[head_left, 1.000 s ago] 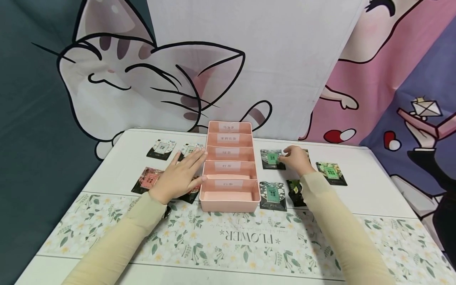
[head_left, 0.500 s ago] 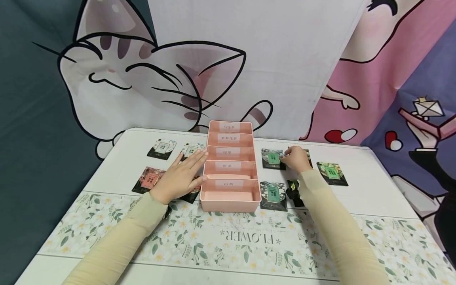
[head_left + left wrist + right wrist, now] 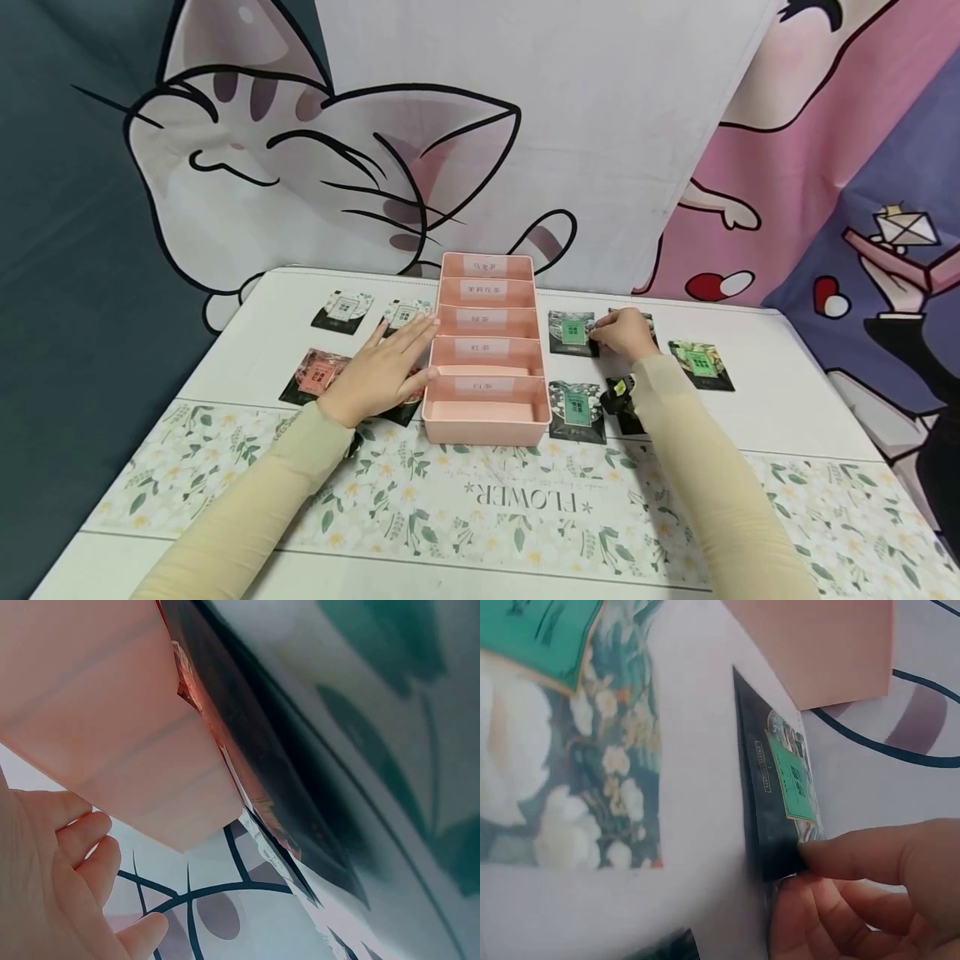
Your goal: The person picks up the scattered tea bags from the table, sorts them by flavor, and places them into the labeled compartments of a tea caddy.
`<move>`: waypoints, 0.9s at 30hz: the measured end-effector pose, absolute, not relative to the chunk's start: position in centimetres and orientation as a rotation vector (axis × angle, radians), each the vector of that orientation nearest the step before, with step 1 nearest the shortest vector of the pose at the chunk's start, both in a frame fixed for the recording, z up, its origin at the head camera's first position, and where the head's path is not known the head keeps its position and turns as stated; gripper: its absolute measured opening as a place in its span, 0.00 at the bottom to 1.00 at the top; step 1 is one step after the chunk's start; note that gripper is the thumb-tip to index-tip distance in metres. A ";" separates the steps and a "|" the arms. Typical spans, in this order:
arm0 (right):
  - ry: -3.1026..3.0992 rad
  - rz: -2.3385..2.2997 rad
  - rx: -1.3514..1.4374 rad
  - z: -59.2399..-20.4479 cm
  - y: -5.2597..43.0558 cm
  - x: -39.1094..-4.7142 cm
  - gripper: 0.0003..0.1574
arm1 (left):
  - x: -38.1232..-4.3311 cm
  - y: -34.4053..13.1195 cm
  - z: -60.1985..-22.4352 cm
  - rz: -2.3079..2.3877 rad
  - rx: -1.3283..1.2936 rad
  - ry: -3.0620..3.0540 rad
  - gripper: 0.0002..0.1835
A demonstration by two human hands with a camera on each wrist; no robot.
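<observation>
A pink divided box (image 3: 486, 433) with a paper label in each compartment stands mid-table. My left hand (image 3: 381, 373) touches its left side, fingers straight; the left wrist view shows those fingers (image 3: 96, 864) against the pink wall. Right of the box, my right hand (image 3: 627, 335) pinches the right edge of a dark tea packet (image 3: 573, 333) with a green label. In the right wrist view, the thumb (image 3: 855, 853) lies on top of this packet (image 3: 789, 780), with fingers curled at its edge. The packet lies at table level. Another packet (image 3: 647, 321) is partly hidden behind the right hand.
More tea packets lie right of the box: one green-labelled (image 3: 577, 411), one dark (image 3: 627, 407) partly under the sleeve, one yellowish-green (image 3: 702, 364). Left of it are white-patterned packets (image 3: 343, 311) and red ones (image 3: 315, 375), some partly covered by the left hand. A printed curtain (image 3: 600, 125) hangs behind.
The right hand stays at the same packet, which has shifted very slightly left toward the box. The left hand has kept its place against the box.
</observation>
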State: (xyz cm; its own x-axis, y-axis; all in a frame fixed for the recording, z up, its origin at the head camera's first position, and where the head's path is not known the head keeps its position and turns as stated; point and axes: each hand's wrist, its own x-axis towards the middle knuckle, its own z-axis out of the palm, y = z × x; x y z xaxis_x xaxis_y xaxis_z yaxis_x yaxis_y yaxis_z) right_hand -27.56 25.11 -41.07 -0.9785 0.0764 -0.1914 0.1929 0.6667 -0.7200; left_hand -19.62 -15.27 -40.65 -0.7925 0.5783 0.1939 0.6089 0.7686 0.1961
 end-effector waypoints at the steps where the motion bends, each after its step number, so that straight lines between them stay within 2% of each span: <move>1: 2.708 -1.236 0.230 -41.1 25.1 -27.6 0.18 | -19.6 -15.3 -40.7 -0.381 -0.957 -2.838 0.39; 15: 2.414 -1.669 0.326 -41.1 25.4 -27.0 0.23 | -19.9 -15.4 -40.9 -0.366 -0.973 -2.830 0.39; 27: 2.298 -2.023 0.343 -40.3 25.3 -25.7 0.19 | -19.9 -15.4 -41.0 -0.371 -0.977 -2.827 0.39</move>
